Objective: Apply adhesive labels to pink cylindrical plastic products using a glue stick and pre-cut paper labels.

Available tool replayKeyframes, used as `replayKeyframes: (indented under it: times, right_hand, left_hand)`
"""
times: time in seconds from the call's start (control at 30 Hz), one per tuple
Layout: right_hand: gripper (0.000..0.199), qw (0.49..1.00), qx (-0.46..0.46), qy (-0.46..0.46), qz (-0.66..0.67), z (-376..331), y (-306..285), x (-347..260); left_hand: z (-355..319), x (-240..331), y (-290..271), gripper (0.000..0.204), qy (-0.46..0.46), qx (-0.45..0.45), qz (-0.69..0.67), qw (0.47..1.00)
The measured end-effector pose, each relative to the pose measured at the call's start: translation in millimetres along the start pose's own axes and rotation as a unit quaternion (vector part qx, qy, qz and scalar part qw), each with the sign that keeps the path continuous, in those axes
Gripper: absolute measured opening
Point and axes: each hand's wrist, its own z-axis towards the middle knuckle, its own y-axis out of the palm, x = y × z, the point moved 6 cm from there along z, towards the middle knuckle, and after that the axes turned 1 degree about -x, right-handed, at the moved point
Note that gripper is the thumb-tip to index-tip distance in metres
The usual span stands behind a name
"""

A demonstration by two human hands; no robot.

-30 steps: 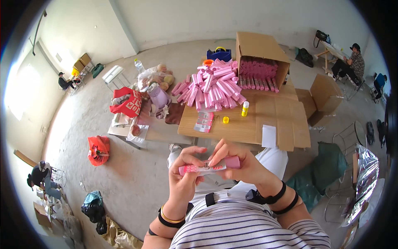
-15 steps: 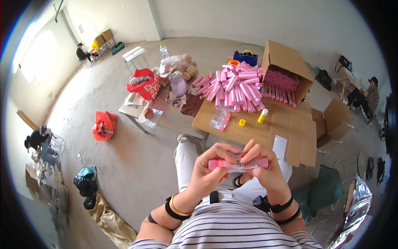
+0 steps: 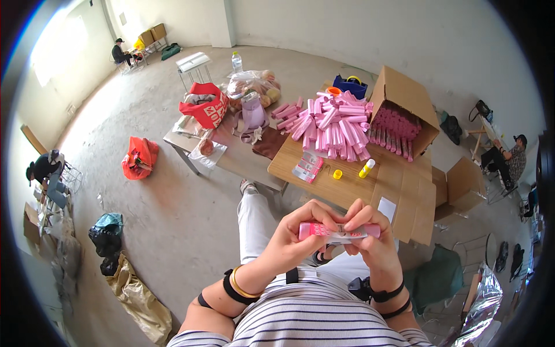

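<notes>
In front of my body I hold a pink tube (image 3: 306, 231) level, with a pink and grey paper label around its middle. My left hand (image 3: 293, 232) is closed on the tube's left part and my right hand (image 3: 372, 233) on its right part. Both thumbs and forefingers meet over the label at the centre, hiding part of it. On the wooden table (image 3: 300, 154) beyond lie a stack of flat labels (image 3: 308, 166), a yellow cap (image 3: 337, 173) and an uncapped yellow glue stick (image 3: 366, 168). Behind them a large heap of pink tubes (image 3: 341, 127) is piled up.
An open carton (image 3: 407, 92) full of pink tubes stands at the table's right. Flattened cardboard (image 3: 404, 196) covers the near right corner. A lower table at left bears a red bag (image 3: 205, 107) and a lilac bag (image 3: 252, 113). Other people sit farther off.
My view has turned slightly, so the surroundings shift in the picture. Both hands keep their grip on the tube, fingers still pressed at the label's middle.
</notes>
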Motion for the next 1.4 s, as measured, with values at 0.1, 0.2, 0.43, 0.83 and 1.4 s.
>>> replayKeyframes:
  times: [0.1, 0.2, 0.43, 0.83, 1.4]
  right_hand:
    - [0.020, 1.000, -0.003, 0.011, 0.021, 2, -2, 0]
    - [0.019, 0.999, 0.002, 0.027, 0.022, 1, -1, 3]
    - [0.019, 0.999, 0.008, 0.042, 0.026, 3, 3, -1]
    - [0.015, 0.997, 0.003, 0.063, 0.039, 5, -2, 9]
    - [0.018, 0.972, -0.011, -0.075, -0.223, 9, -15, -3]
  left_hand:
    - [-2, 0, -1, 0.008, -0.004, -0.012, -0.018, 1.000]
    - [-4, -3, -3, 0.008, -0.021, 0.002, -0.035, 0.999]
    - [-2, 0, -4, 0.011, -0.021, 0.019, -0.051, 0.998]
    - [3, -1, -14, 0.006, -0.001, -0.027, 0.035, 0.999]
    - [8, -21, -24, 0.015, -0.055, 0.059, -0.050, 0.995]
